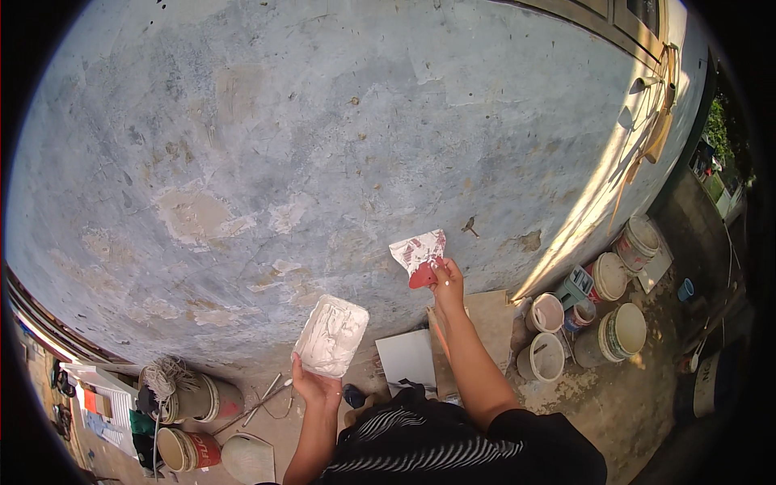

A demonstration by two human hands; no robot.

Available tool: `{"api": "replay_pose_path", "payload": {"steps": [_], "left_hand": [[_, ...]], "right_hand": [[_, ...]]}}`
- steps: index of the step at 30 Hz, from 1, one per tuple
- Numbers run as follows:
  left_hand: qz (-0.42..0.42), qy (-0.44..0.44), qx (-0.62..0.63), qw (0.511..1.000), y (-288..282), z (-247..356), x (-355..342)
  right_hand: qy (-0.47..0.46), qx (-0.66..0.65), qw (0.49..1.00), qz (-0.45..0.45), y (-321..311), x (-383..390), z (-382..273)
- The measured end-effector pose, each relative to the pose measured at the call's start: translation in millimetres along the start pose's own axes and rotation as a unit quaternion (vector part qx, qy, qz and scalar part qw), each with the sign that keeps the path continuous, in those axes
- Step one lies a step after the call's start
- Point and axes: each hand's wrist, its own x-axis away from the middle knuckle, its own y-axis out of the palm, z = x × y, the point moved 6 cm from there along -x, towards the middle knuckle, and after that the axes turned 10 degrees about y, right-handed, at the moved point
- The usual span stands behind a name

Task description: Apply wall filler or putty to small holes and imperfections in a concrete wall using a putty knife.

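My left hand holds a rectangular white tray smeared with thick white paste, below and left of the scraper. My right hand grips a red flat scraper, its broad end largely coated in white paste and held in front of the wall. The weathered pale blue-grey wall has rough patches and flaking areas; whether the scraper touches it I cannot tell.
Buckets cluster along the wall's base at right; more buckets, a mop head and rods stand or lie at left. A white board is below my hands. Tools hang at upper right.
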Motion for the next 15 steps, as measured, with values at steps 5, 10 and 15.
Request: {"api": "replay_pose_path", "payload": {"steps": [5,10,15], "left_hand": [[0.004,-0.013,0.010,1.000,7,-9,9],[0.014,-0.009,0.007,1.000,6,-13,26],[0.023,0.008,-0.001,1.000,-4,-10,45]], "right_hand": [[0.040,0.054,0.993,0.098,-52,-20,57],[0.070,0.044,0.991,0.107,-92,1,82],[-0.005,-0.028,1.000,-0.012,-20,12,14]]}}
